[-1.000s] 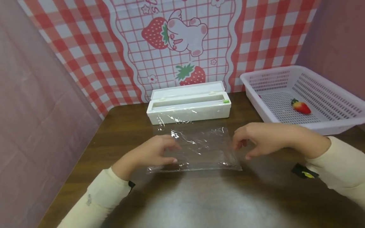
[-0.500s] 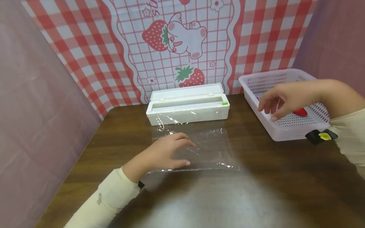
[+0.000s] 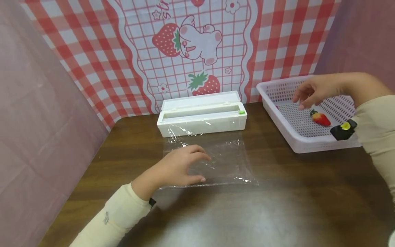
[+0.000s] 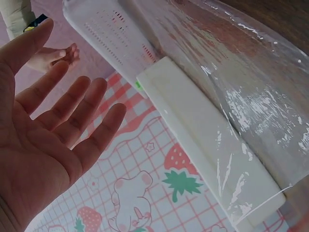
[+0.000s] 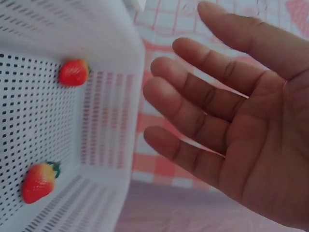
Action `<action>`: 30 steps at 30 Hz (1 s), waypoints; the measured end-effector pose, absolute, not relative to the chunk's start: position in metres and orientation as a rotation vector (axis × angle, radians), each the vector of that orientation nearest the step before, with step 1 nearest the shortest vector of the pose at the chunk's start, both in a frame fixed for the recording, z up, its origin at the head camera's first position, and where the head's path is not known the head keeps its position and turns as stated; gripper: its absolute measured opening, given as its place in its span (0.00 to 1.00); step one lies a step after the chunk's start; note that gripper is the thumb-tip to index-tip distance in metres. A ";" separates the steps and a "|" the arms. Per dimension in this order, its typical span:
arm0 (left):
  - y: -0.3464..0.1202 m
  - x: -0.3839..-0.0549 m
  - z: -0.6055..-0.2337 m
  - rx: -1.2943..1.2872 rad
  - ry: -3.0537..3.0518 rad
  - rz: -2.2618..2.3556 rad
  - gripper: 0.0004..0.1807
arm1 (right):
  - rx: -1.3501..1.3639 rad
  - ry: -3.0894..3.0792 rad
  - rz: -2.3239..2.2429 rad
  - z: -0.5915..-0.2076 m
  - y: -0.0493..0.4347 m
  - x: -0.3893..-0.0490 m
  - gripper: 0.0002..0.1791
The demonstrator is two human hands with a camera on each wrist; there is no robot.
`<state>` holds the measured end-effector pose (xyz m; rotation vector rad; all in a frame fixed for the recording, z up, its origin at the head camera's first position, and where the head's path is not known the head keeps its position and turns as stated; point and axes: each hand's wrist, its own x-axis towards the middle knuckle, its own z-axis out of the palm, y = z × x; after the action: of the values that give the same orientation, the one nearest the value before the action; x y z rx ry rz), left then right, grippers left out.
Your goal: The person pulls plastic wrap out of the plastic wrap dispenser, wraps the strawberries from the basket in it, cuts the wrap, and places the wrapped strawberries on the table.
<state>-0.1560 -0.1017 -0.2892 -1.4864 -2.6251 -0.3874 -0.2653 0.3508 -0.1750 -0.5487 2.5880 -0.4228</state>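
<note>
A sheet of clear plastic wrap (image 3: 226,161) runs from a white wrap box (image 3: 203,126) onto the wooden table. Over the sheet's left part hovers my left hand (image 3: 182,166), its fingers loosely spread and holding nothing; the left wrist view shows the bare palm (image 4: 38,154). My right hand (image 3: 322,90) is above the white plastic basket (image 3: 297,144), relaxed, with nothing in the fingers. One strawberry (image 3: 320,118) lies on the basket floor. In the right wrist view a second strawberry (image 5: 74,73) shows near the basket wall, mostly hidden in the head view.
The box's lid (image 3: 200,99) is raised at the back, with a green slider (image 3: 241,112) at its right end. A red-and-white checked cloth (image 3: 197,41) hangs behind the table (image 3: 197,219). Pink cloth (image 3: 34,137) hangs along the left side.
My right hand has moved from beside the plastic wrap, rightward and away, to above the basket. My left hand has shifted slightly right over the sheet.
</note>
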 end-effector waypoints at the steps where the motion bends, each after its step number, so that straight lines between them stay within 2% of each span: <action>1: -0.102 -0.155 -0.289 -1.488 -2.624 -0.385 0.28 | -0.529 2.582 -0.431 -0.177 0.354 -0.269 0.27; 13: -0.105 -0.151 -0.292 -1.509 -2.587 -0.422 0.27 | -0.171 2.571 -0.651 -0.196 0.401 -0.299 0.25; 20: -0.104 -0.153 -0.290 -1.486 -2.572 -0.440 0.26 | -0.038 2.727 -0.820 -0.217 0.432 -0.302 0.26; 22: -0.104 -0.153 -0.288 -1.491 -2.565 -0.446 0.26 | -0.001 2.787 -0.844 -0.229 0.438 -0.300 0.28; 30: -0.107 -0.151 -0.288 -1.475 -2.561 -0.492 0.25 | 0.195 2.716 -1.055 -0.271 0.448 -0.293 0.50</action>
<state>-0.1506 -0.1075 -0.2880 -1.4751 -2.5606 -0.4921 -0.2933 0.4484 -0.2707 0.1953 2.7164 -1.0555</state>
